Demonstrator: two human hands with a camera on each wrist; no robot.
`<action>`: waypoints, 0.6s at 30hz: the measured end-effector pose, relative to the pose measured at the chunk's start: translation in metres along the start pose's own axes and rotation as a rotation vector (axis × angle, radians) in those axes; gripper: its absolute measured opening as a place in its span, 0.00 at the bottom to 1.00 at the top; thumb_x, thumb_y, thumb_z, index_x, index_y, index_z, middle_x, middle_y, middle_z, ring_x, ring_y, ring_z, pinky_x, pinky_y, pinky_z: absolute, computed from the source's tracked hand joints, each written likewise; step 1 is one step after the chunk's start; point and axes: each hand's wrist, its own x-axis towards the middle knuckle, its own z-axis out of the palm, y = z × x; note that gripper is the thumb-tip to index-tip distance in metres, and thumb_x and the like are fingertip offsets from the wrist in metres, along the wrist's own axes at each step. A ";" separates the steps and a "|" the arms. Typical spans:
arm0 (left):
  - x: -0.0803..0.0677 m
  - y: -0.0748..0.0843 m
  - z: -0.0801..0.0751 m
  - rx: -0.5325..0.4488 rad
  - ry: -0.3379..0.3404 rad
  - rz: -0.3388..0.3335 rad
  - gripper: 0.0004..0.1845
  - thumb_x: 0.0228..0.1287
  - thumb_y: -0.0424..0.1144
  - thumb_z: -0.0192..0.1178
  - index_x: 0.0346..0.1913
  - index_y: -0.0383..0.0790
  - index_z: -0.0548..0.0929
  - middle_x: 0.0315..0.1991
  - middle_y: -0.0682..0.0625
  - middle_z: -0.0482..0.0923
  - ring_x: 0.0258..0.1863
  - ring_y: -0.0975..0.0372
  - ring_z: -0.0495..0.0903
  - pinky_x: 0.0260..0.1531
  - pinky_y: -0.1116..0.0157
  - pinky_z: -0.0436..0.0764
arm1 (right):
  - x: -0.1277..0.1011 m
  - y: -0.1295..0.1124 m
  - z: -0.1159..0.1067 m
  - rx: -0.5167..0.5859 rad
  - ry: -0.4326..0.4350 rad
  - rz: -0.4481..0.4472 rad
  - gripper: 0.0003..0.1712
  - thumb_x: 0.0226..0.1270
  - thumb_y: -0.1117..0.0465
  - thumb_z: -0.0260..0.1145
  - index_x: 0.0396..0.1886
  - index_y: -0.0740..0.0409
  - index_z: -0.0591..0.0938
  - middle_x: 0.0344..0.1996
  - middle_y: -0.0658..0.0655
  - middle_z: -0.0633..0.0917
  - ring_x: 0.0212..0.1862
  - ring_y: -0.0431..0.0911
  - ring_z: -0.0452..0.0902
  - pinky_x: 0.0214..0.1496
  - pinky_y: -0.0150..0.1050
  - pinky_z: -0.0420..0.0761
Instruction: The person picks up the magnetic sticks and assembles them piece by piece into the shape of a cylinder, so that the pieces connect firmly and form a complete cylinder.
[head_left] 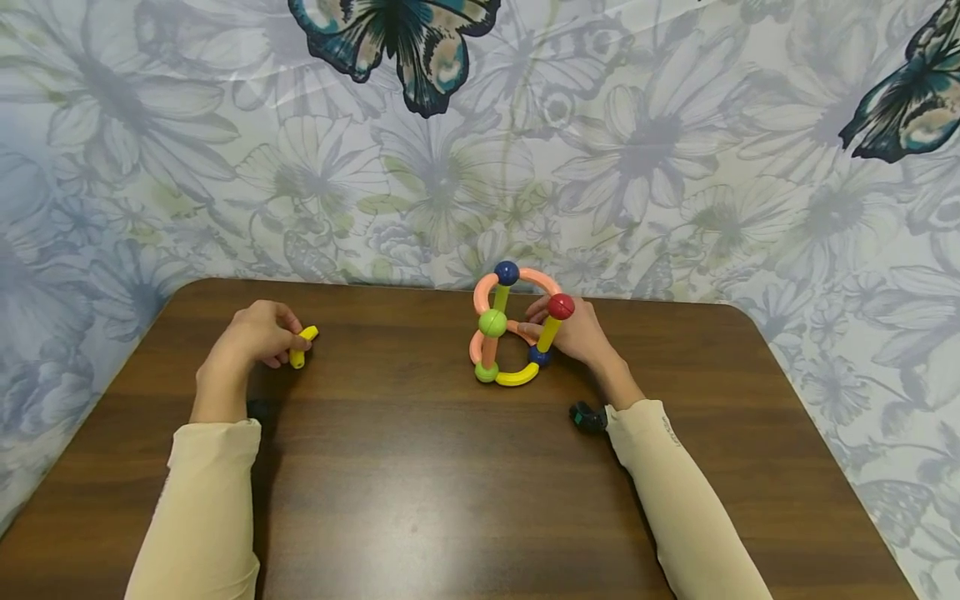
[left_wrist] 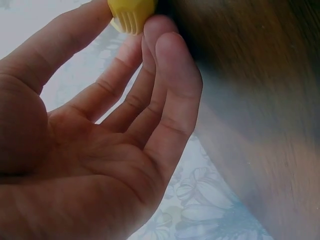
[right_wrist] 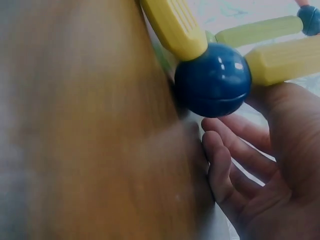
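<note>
My left hand point(head_left: 262, 333), over the left part of the table, pinches a yellow building stick point(head_left: 298, 357) between thumb and fingertips. The stick's ribbed end point(left_wrist: 132, 17) shows at the top of the left wrist view. A ball-and-stick structure stands upright right of the middle, with a red ball point(head_left: 560, 307), a green ball point(head_left: 492, 323), a blue ball point(head_left: 507, 272) and a curved yellow stick point(head_left: 517, 377) at its base. Behind its right side is my right hand point(head_left: 573, 333), fingers loosely bent beside a lower blue ball point(right_wrist: 213, 80). The thumb passes behind a straight yellow stick point(right_wrist: 290, 60), which hides its tip.
The brown wooden table point(head_left: 405, 467) has rounded back corners. A patterned floral cloth point(head_left: 645, 167) with butterflies hangs behind it. A small black device point(head_left: 587, 417) sits at the right sleeve's cuff.
</note>
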 end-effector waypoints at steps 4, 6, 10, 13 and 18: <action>0.001 -0.001 -0.002 -0.007 -0.004 0.004 0.16 0.67 0.35 0.69 0.49 0.25 0.79 0.30 0.41 0.83 0.28 0.57 0.83 0.31 0.61 0.88 | 0.005 0.002 0.000 0.020 -0.010 -0.076 0.43 0.65 0.48 0.79 0.76 0.34 0.70 0.37 0.48 0.92 0.37 0.39 0.90 0.44 0.44 0.88; 0.000 -0.001 -0.003 -0.007 -0.004 0.007 0.16 0.68 0.35 0.69 0.49 0.25 0.79 0.30 0.41 0.82 0.28 0.57 0.83 0.31 0.61 0.88 | 0.005 0.001 -0.001 0.037 -0.006 -0.071 0.44 0.65 0.50 0.79 0.77 0.34 0.69 0.36 0.48 0.92 0.36 0.39 0.89 0.43 0.44 0.88; 0.001 -0.002 -0.003 -0.011 -0.004 -0.002 0.17 0.68 0.36 0.69 0.49 0.25 0.78 0.29 0.41 0.82 0.27 0.57 0.83 0.31 0.61 0.88 | 0.004 -0.001 -0.002 0.045 0.008 -0.044 0.43 0.65 0.51 0.79 0.76 0.41 0.69 0.36 0.48 0.92 0.35 0.38 0.89 0.43 0.43 0.87; 0.002 -0.003 -0.001 -0.014 -0.008 -0.008 0.18 0.67 0.36 0.69 0.49 0.25 0.77 0.29 0.42 0.81 0.27 0.58 0.82 0.30 0.62 0.87 | 0.002 -0.001 -0.003 0.028 0.021 -0.050 0.47 0.66 0.52 0.79 0.79 0.40 0.64 0.37 0.49 0.92 0.36 0.39 0.89 0.43 0.44 0.87; 0.003 -0.001 0.001 -0.011 0.000 -0.001 0.18 0.66 0.36 0.70 0.49 0.24 0.78 0.28 0.43 0.81 0.26 0.58 0.81 0.29 0.62 0.87 | -0.001 -0.001 -0.004 -0.023 0.038 -0.032 0.34 0.67 0.53 0.77 0.69 0.53 0.75 0.35 0.52 0.93 0.36 0.44 0.89 0.44 0.48 0.86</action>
